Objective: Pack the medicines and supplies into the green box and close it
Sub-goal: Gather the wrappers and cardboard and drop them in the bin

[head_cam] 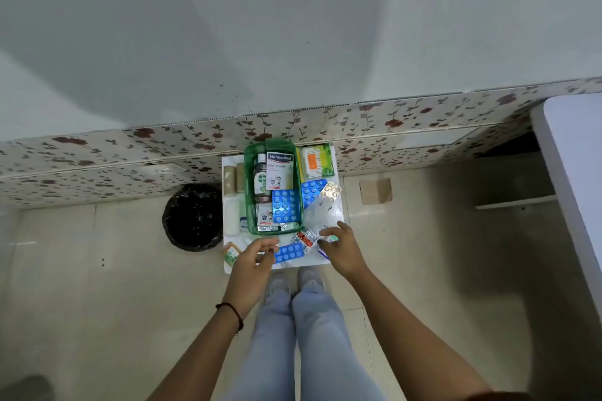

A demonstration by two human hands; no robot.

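The green box (pixel 249 172) stands open on a small white table (pixel 228 265). Inside it lie a Hansaplast carton (pixel 279 171), a Dettol bottle (pixel 261 177) and a blue blister strip (pixel 285 205). My left hand (pixel 257 257) hovers at the table's front, its fingertips at the end of another blue blister strip (pixel 290 253). My right hand (pixel 340 249) has its fingers spread over a red and silver tablet strip (pixel 304 238), touching it. Whether either hand grips anything is unclear.
Beige bandage rolls (pixel 230 181) and a white roll (pixel 232 216) lie left of the box. A green packet (pixel 317 161), a blue strip (pixel 311 187) and a clear bag (pixel 321 212) sit to its right. A black bin (pixel 192 216) stands on the floor at left.
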